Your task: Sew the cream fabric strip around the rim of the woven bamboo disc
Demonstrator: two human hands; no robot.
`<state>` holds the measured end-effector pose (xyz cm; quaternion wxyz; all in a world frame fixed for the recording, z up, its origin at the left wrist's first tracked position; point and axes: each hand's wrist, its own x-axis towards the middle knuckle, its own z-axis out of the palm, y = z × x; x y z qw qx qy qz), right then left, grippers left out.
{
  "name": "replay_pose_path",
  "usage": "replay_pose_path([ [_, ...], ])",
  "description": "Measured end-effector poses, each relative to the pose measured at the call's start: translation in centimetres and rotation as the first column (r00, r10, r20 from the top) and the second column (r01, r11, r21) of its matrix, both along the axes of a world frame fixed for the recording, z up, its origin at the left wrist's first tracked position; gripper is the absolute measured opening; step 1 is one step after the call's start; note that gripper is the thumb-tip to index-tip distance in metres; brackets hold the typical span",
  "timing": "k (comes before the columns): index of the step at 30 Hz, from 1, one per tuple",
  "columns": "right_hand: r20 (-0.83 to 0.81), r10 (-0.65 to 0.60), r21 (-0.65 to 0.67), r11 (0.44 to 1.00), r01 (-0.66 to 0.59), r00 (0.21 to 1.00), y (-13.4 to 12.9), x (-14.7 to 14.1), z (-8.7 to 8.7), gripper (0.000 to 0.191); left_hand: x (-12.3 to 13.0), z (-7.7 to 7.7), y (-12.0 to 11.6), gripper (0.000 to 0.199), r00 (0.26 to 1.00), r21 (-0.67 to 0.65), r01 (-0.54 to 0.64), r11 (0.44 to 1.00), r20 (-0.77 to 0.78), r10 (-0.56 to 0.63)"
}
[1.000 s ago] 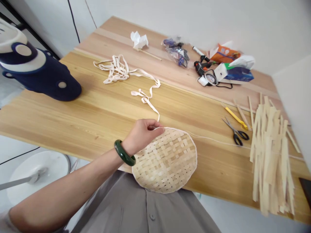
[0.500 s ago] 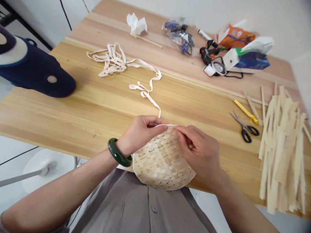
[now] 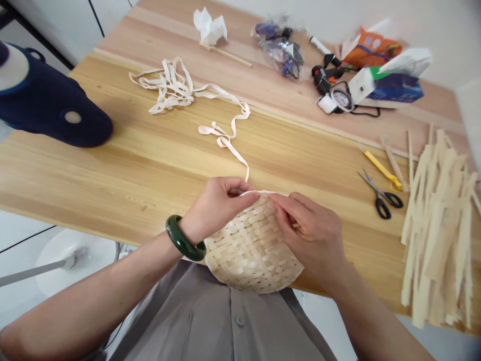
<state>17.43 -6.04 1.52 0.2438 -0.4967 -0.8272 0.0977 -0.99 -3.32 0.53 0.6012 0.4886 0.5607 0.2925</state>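
Gently, keep your left hand (image 3: 217, 208) and right hand (image 3: 311, 240) close together, pinching the pale strip (image 3: 267, 192) flat along the rim of the woven bamboo disc (image 3: 251, 250).

Your right hand (image 3: 311, 240) hides the edge of the woven bamboo disc (image 3: 251, 250) at 6 o'clock; navy object (image 3: 48, 95) at 9 o'clock cut off.

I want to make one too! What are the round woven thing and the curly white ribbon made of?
The woven disc looks like split bamboo, pale and unpainted: flat strips cross over and under. The ribbon seems matte cloth tape, since it folds softly; maybe paper.
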Motion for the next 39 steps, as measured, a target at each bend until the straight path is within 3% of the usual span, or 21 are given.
replay_pose_path([
  [5, 0.099, 0.012, -0.028, 1.0, -0.01, 0.995, 0.2, 0.0, 1.7, 0.026, 0.5, 0.5, -0.6, 0.023, 0.996, 0.061, -0.029, 0.998, -0.079, 0.034],
  [10, 0.273, 0.026, 0.081, 0.995, -0.05, 0.962, 0.5, -0.9, 3.3, 0.026, 1.2, 0.9, -1.1, 0.022, 0.988, 0.116, -0.05, 0.992, -0.14, 0.066],
  [16, 0.393, -0.004, 0.145, 0.988, -0.058, 0.919, 0.4, -2.0, 3.0, 0.019, 1.4, 1.1, -1.3, 0.021, 0.974, 0.127, -0.065, 0.99, -0.207, 0.09],
  [21, 0.421, -0.116, 0.139, 0.988, 0.062, 0.9, -0.7, -1.1, 3.4, 0.013, 1.2, 1.2, -1.2, 0.021, 0.975, 0.13, -0.058, 0.99, -0.205, 0.084],
  [30, 0.402, -0.109, 0.149, 0.987, 0.053, 0.909, -0.4, -1.6, 3.0, 0.012, 1.4, 1.3, -1.8, 0.021, 0.97, 0.204, -0.047, 0.978, -0.224, 0.093],
  [32, 0.328, -0.127, 0.19, 0.98, 0.066, 0.936, 0.4, -0.6, 3.5, 0.012, 1.2, 1.4, -2.0, 0.022, 0.967, 0.196, -0.052, 0.979, -0.235, 0.098],
  [35, 0.088, -0.211, 0.244, 0.952, 0.184, 0.973, 2.1, 1.3, 4.3, 0.015, 1.1, 1.8, -2.2, 0.021, 0.974, 0.2, -0.042, 0.979, -0.208, 0.084],
  [37, -0.03, -0.215, 0.061, 0.974, 0.216, 0.976, 3.3, 2.1, 4.4, 0.017, 1.3, 2.0, -2.3, 0.019, 0.983, 0.215, -0.03, 0.976, -0.171, 0.068],
  [38, -0.066, -0.188, -0.125, 0.976, 0.179, 0.98, 3.9, 2.3, 4.3, 0.02, 1.4, 2.1, -2.4, 0.019, 0.986, 0.223, -0.025, 0.975, -0.154, 0.061],
  [39, -0.104, -0.153, -0.347, 0.932, 0.108, 0.983, 4.5, 2.4, 4.1, 0.022, 1.6, 2.2, -2.4, 0.018, 0.989, 0.23, -0.021, 0.973, -0.14, 0.055],
])
